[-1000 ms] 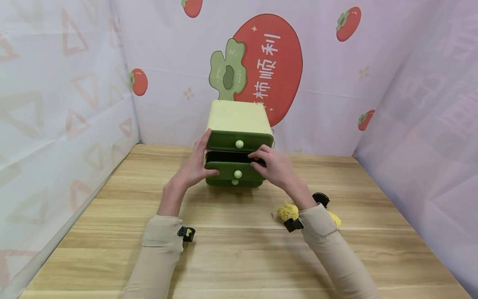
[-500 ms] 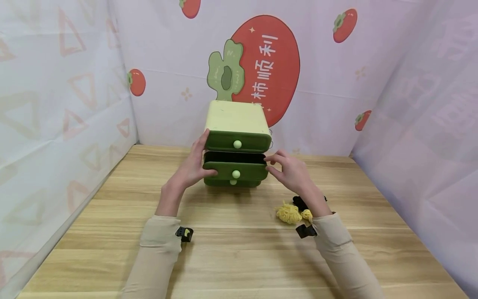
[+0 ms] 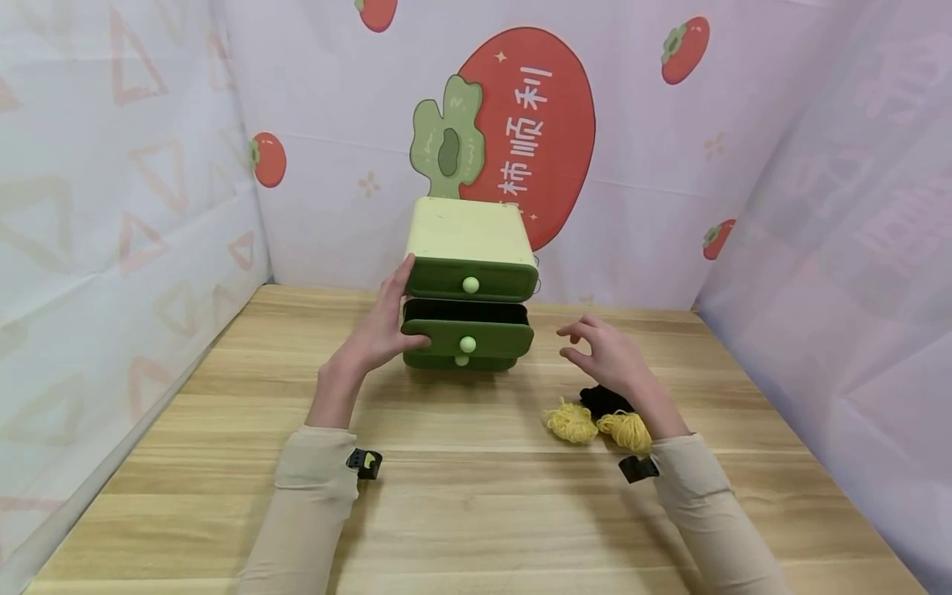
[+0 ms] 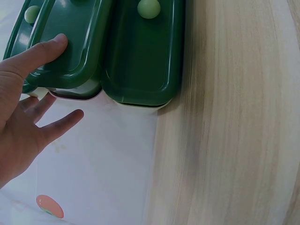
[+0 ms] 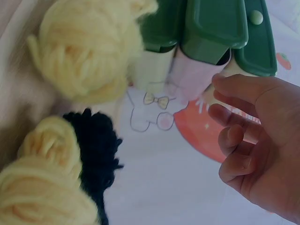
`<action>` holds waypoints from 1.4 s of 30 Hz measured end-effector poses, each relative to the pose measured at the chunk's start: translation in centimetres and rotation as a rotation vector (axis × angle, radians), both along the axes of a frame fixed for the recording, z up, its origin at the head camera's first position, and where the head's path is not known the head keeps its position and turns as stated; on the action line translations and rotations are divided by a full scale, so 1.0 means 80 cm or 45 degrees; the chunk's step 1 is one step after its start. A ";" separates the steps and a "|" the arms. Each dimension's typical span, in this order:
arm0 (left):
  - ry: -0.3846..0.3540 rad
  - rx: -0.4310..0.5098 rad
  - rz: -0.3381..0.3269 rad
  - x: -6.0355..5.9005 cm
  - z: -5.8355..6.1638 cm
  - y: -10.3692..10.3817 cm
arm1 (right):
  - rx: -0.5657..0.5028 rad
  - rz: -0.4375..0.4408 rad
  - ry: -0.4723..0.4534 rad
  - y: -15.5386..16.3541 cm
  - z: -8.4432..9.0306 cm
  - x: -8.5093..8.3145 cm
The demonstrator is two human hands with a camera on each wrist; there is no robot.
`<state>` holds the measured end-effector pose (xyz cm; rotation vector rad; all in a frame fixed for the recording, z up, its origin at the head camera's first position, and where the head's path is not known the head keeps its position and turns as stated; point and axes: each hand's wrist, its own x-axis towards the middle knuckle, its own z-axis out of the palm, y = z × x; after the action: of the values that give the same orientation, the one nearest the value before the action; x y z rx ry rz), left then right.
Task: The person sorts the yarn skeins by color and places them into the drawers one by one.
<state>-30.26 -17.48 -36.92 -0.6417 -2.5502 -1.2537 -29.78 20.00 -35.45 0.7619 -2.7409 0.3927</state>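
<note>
A small chest of drawers point(image 3: 472, 231), with a cream top and green fronts, stands at the back of the table. Its middle drawer point(image 3: 446, 337) is pulled partway out, the inside dark. At the chest's left side is my left hand point(image 3: 374, 335); the thumb lies on that drawer's front and the straight, spread fingers reach along the side. My right hand point(image 3: 611, 357) hovers to the right of the chest, fingers loosely bent, holding nothing. Below it lie a yellow yarn ball point(image 3: 571, 422), a second yellow yarn ball point(image 3: 626, 431) and black yarn point(image 3: 601, 401), partly hidden by the wrist.
The wooden table point(image 3: 461, 512) runs up to a printed backdrop point(image 3: 335, 223) behind the chest. Fabric walls close in the left and right sides. The top drawer point(image 3: 439, 278) is closed, and the bottom drawer point(image 3: 431, 362) sits below the pulled-out one.
My right hand has drawn back from the middle drawer's right edge, moving right and toward me, uncovering more of the yarn. My left hand stays at the chest's left side.
</note>
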 end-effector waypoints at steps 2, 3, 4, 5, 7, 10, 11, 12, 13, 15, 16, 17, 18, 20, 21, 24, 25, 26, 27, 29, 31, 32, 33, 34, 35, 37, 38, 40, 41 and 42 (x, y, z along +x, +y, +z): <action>0.005 -0.002 0.005 0.000 0.000 -0.001 | 0.035 -0.015 -0.034 0.009 -0.003 0.000; 0.010 -0.005 0.008 0.000 0.000 -0.001 | 0.051 -0.018 -0.048 0.013 -0.004 0.000; 0.013 -0.007 0.011 0.000 -0.001 -0.001 | 0.067 -0.021 -0.061 0.017 -0.005 0.000; 0.020 -0.011 0.012 0.000 -0.001 -0.001 | 0.082 -0.026 -0.076 0.021 -0.007 0.000; 0.026 -0.015 0.018 0.000 -0.001 -0.001 | 0.112 -0.036 -0.101 0.029 -0.010 0.001; 0.029 -0.021 0.023 0.001 -0.001 0.000 | 0.152 -0.050 -0.137 0.040 -0.015 0.002; 0.030 -0.026 0.025 0.001 -0.001 0.000 | 0.160 -0.056 -0.150 0.043 -0.016 0.003; 0.030 -0.027 0.025 0.001 0.000 0.000 | 0.165 -0.058 -0.157 0.047 -0.017 0.003; 0.029 -0.027 0.022 0.001 0.000 0.000 | 0.166 -0.060 -0.168 0.050 -0.019 0.003; 0.024 -0.022 0.017 0.000 0.001 0.000 | 0.170 -0.062 -0.180 0.056 -0.023 0.003; 0.021 -0.019 0.013 0.000 0.001 0.000 | 0.165 -0.060 -0.186 0.058 -0.025 0.003; 0.018 -0.015 0.010 0.000 0.002 0.000 | 0.163 -0.056 -0.189 0.061 -0.026 0.003; 0.017 -0.008 0.005 0.000 0.002 0.000 | 0.163 -0.054 -0.190 0.063 -0.028 0.003; 0.017 -0.003 0.002 0.000 0.002 0.000 | 0.170 -0.056 -0.198 0.066 -0.030 0.003; 0.018 -0.003 0.002 0.000 0.002 0.000 | 0.173 -0.058 -0.202 0.067 -0.032 0.003; 0.023 -0.003 0.002 0.001 0.002 0.000 | 0.187 -0.071 -0.217 0.072 -0.035 0.002; 0.023 -0.007 0.006 0.001 0.002 0.000 | 0.193 -0.075 -0.221 0.073 -0.036 0.002; 0.021 -0.009 0.009 0.001 0.002 0.000 | 0.199 -0.072 -0.225 0.074 -0.038 0.002; 0.019 -0.010 0.010 0.001 0.002 0.000 | 0.204 -0.074 -0.234 0.076 -0.038 0.003; 0.014 -0.012 0.013 0.002 0.002 0.000 | 0.214 -0.068 -0.255 0.077 -0.039 0.003; 0.010 -0.008 0.011 0.002 0.002 0.000 | 0.218 -0.062 -0.292 0.079 -0.039 0.003; 0.009 -0.006 0.009 0.002 0.002 0.000 | 0.218 -0.060 -0.317 0.079 -0.040 0.003; 0.008 -0.005 0.009 0.002 0.002 0.000 | 0.215 -0.056 -0.341 0.080 -0.040 0.003; 0.007 -0.004 0.010 0.002 0.002 -0.001 | 0.212 -0.049 -0.365 0.081 -0.040 0.003; 0.008 -0.003 0.010 0.002 0.002 -0.001 | 0.207 -0.043 -0.393 0.081 -0.040 0.003; 0.008 -0.004 0.012 0.001 0.002 -0.001 | 0.199 -0.028 -0.448 0.082 -0.040 0.002; 0.008 -0.005 0.013 0.001 0.002 -0.001 | 0.200 -0.020 -0.476 0.083 -0.041 0.002; 0.005 -0.005 0.014 0.000 0.002 0.000 | 0.197 -0.009 -0.530 0.084 -0.043 0.002; 0.006 -0.003 0.014 0.000 0.002 0.000 | 0.197 0.000 -0.545 0.084 -0.043 0.002; 0.006 -0.001 0.013 0.000 0.002 0.000 | 0.196 0.003 -0.557 0.085 -0.044 0.001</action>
<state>-30.29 -17.48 -36.79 -0.6300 -2.5473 -1.2467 -29.67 26.76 -38.99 0.7951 -3.2103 0.3913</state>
